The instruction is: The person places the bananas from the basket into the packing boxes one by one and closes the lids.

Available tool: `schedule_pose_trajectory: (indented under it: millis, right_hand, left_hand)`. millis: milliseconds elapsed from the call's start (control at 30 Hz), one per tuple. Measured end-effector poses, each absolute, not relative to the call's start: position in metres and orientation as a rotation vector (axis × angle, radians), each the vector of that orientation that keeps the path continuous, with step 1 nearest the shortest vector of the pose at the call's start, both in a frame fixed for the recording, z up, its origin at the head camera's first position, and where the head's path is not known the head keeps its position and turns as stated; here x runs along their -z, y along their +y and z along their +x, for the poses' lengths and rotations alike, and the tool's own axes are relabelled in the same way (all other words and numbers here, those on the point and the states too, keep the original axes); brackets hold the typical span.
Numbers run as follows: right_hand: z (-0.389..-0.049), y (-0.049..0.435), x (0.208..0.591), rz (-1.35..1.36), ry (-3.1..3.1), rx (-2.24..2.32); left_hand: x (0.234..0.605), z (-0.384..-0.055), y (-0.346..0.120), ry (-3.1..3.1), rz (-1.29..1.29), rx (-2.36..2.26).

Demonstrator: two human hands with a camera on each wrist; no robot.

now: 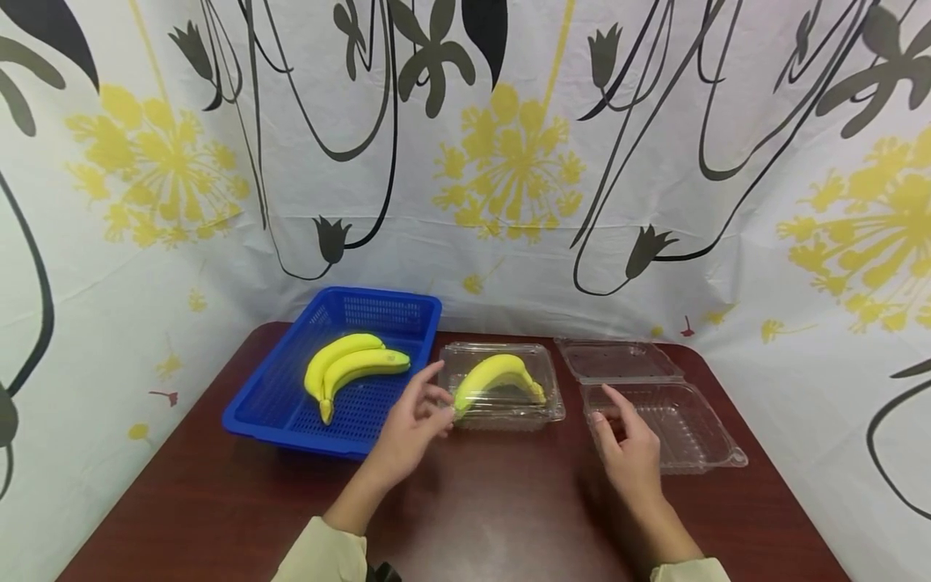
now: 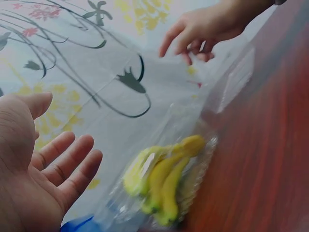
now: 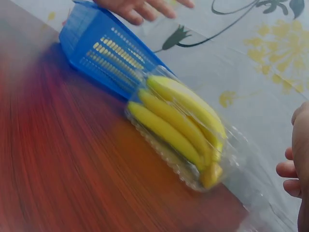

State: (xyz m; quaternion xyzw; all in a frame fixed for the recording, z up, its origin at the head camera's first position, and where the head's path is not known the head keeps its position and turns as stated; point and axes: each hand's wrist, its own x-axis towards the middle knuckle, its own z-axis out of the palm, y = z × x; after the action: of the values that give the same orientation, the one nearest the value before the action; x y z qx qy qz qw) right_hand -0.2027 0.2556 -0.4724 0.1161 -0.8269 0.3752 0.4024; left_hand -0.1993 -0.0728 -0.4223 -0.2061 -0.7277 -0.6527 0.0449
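Note:
A clear plastic clamshell box (image 1: 502, 412) stands closed in the middle of the table, with a bunch of bananas (image 1: 494, 373) inside, seen through the lid. Beside its left side hovers my left hand (image 1: 409, 428), fingers loosely bent and holding nothing. My right hand (image 1: 631, 453) is over the near left side of a second clamshell box (image 1: 691, 428), which lies open, its lid (image 1: 618, 361) folded back toward the wall. Nothing is in that hand either; its fingers are relaxed. The right wrist view shows several bananas (image 3: 169, 123) side by side in the closed box.
A blue plastic basket (image 1: 250, 420) stands on the left of the table, holding another bunch of bananas (image 1: 356, 368). The dark red-brown table (image 1: 494, 509) meets a white flower-patterned sheet (image 1: 509, 275) along its back edge and sides.

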Motion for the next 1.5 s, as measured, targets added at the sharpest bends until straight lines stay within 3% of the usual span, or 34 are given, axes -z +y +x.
schedule_pose_trajectory:
  millis: [667,1500]
  right_hand:
    - [-0.203,0.325,0.478,0.124,-2.074,-0.771]
    - [-0.202,0.390,0.501,-0.047,-2.045,-0.683]
  left_hand:
    - [0.417,-0.227,-0.155,-2.362,-0.398,1.599]
    - [0.412,-0.264,-0.210,-2.657,-0.149,1.207]
